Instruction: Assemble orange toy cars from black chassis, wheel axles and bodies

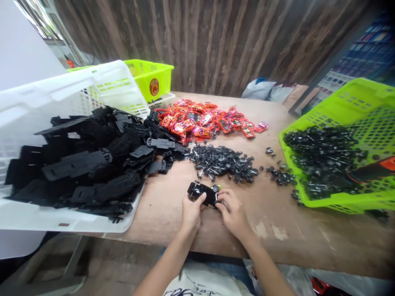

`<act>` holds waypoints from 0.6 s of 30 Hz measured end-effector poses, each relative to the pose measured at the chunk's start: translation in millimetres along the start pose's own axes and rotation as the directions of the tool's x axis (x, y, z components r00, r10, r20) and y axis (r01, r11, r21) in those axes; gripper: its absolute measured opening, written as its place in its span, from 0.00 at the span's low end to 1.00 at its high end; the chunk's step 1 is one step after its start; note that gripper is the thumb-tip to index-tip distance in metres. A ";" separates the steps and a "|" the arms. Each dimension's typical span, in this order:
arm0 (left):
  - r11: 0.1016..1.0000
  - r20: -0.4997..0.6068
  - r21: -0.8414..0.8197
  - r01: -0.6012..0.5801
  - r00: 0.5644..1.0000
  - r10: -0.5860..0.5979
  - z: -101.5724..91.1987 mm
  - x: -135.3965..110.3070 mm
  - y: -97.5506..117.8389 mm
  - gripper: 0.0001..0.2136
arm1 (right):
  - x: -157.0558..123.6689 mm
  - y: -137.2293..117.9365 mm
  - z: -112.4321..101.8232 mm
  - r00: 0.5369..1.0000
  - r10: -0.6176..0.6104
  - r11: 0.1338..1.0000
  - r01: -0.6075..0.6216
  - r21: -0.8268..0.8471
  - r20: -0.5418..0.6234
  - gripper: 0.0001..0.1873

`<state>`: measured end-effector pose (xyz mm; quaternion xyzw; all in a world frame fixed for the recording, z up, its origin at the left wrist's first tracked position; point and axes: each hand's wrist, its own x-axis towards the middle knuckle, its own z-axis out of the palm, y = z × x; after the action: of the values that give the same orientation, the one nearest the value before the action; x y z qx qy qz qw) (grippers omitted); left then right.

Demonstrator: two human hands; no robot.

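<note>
My left hand is closed on one end of a black toy car chassis, its thumb lying across the flat face. At the chassis's right end, the fingers of my right hand pinch a small wheel axle, partly hidden by the fingertips. A wheel shows at the chassis's upper right corner, with something small and yellow-green beside it. Just beyond my hands lies a heap of black wheels on silver axles. Behind it is a pile of orange-red toy car bodies.
On the left, a tipped white basket spills black chassis plates onto the table. A tilted green basket of wheels, with a dark orange-tipped tool, stands right. Another green basket stands at the back.
</note>
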<state>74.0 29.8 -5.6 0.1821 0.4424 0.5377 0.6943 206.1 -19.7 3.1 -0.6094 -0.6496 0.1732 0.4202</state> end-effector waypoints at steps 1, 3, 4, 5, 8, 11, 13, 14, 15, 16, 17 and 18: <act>1.000 -0.002 -0.006 -0.012 1.000 0.012 0.6 -0.3 -0.2 0.23 | -3.4 -4.6 3.5 1.000 -0.012 0.998 0.013 -0.063 0.009 0.05; 1.000 -0.007 -0.009 -0.027 1.000 0.026 1.2 -0.9 -0.3 0.23 | -8.2 -10.7 8.9 1.000 -0.018 0.985 0.019 -0.172 0.006 0.07; 1.000 -0.009 -0.011 -0.029 1.000 0.028 1.3 -1.0 -0.4 0.23 | -9.7 -12.4 10.9 1.000 -0.020 0.979 0.019 -0.205 -0.006 0.07; 1.000 -0.011 -0.012 -0.026 1.000 0.026 1.4 -1.1 -0.5 0.23 | -10.6 -13.1 12.6 0.999 -0.026 0.975 0.021 -0.220 -0.020 0.07; 0.999 -0.012 -0.027 -0.025 1.000 0.025 2.0 -1.1 -0.7 0.23 | -10.5 -10.7 15.8 0.994 -0.019 0.989 0.003 -0.147 -0.112 0.04; 0.999 -0.013 -0.032 -0.027 1.000 0.027 3.6 -0.8 -0.5 0.24 | -5.0 -1.0 15.5 0.927 0.184 0.981 -0.152 0.120 -0.327 0.07; 0.999 -0.019 -0.034 -0.021 1.000 0.020 4.5 -0.6 -0.4 0.24 | 1.2 7.9 11.6 0.853 0.396 0.897 -0.280 0.341 -0.341 0.11; 0.999 -0.023 -0.035 -0.017 1.000 0.016 4.9 -0.4 -0.5 0.24 | 4.4 11.9 8.6 0.833 0.465 0.850 -0.325 0.414 -0.299 0.12; 0.999 -0.026 -0.035 -0.015 1.000 0.014 5.1 -0.3 -0.6 0.24 | 7.2 14.9 5.1 0.827 0.504 0.814 -0.357 0.459 -0.250 0.14; 0.999 -0.028 -0.036 -0.015 1.000 0.014 5.2 -0.1 -0.7 0.24 | 9.2 16.4 1.6 0.837 0.506 0.803 -0.369 0.468 -0.208 0.14; 0.999 -0.031 -0.035 -0.017 0.999 0.016 5.3 0.2 -0.9 0.24 | 10.2 16.3 -1.7 0.859 0.477 0.820 -0.358 0.447 -0.186 0.14; 0.999 -0.034 -0.036 -0.021 0.999 0.020 5.3 0.5 -1.1 0.24 | 10.1 14.6 -4.2 0.888 0.425 0.854 -0.329 0.404 -0.177 0.12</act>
<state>79.0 31.0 -3.8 0.1651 0.4422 0.5556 0.6845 219.7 -8.6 -1.9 -0.6547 -0.4123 0.2884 0.5641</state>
